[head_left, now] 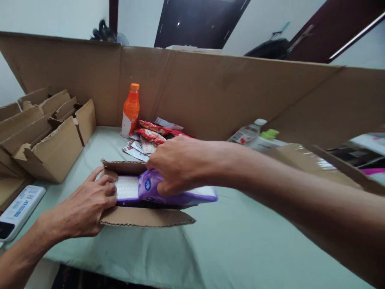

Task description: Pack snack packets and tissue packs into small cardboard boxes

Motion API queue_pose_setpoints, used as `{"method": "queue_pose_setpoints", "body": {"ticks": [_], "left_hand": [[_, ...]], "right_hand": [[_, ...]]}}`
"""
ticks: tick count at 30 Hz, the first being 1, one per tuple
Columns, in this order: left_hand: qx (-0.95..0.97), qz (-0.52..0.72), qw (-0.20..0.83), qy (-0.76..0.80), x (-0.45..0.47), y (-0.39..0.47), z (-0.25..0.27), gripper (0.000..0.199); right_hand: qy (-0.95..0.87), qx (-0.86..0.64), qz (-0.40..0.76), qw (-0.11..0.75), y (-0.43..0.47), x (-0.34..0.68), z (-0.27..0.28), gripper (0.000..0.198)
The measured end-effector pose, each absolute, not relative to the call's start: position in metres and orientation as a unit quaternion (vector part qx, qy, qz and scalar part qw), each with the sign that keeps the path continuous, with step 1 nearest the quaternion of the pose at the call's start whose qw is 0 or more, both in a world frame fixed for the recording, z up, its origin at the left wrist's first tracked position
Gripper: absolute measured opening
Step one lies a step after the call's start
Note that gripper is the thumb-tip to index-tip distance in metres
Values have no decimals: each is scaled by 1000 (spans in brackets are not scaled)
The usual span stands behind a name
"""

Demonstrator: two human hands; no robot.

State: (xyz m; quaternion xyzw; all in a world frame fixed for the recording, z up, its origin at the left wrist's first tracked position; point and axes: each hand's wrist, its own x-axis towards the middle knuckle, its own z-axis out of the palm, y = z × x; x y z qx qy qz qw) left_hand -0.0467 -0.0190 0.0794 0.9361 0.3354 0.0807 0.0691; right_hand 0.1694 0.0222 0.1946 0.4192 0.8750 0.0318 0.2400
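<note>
Right hand (176, 166) gripping purple pack (148, 188), left hand (86, 202) holding open box (144, 216)

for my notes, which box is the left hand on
The box with the purple pack in its opening; the boxes grouped at the left stand apart from the left hand.

Purple-and-white packet (149, 188), brown box (146, 217)

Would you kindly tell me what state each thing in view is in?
Cardboard box: open, flaps spread
Purple pack: gripped by the right hand
Left hand: touching the box
Orange bottle: upright, capped
Clear bottle: leaning or lying, capped
Other boxes: open-topped
White device: screen dark
</note>
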Motion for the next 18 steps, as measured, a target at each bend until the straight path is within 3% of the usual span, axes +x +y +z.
{"method": "queue_pose_setpoints", "body": {"ticks": [3,11,18], "left_hand": [[936,72,66,339,-47,-17,78,22],[940,47,50,335,-49,-14,76,16],[944,76,56,316,-51,-12,78,24]], "right_hand": [[882,377,50,279,28,148,188,8],[883,402,25,242,41,134,180,14],[875,395,25,279,40,135,186,12]]}}
